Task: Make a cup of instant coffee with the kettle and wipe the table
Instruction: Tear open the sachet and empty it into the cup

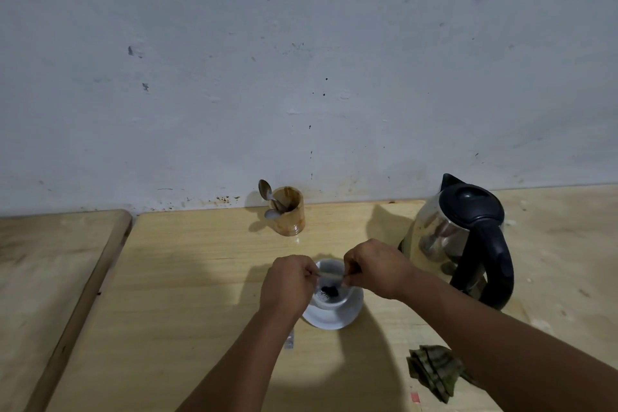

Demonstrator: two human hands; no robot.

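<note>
A white cup [329, 298] stands on a white saucer [337, 318] in the middle of the wooden table, with dark coffee powder at its bottom. Right above the cup, my left hand [289, 281] and my right hand [374, 269] each pinch one end of a thin coffee sachet [331, 275], held level across the cup's mouth. The steel kettle [458, 241] with a black lid and handle stands to the right of the cup. A folded green cloth [434, 371] lies near the front right, partly under my right forearm.
A stained cylindrical holder [289, 211] with spoons stands by the wall behind the cup. A small torn sachet piece [290, 341] lies beside my left forearm. A second table [50, 261] adjoins on the left, with a narrow gap between.
</note>
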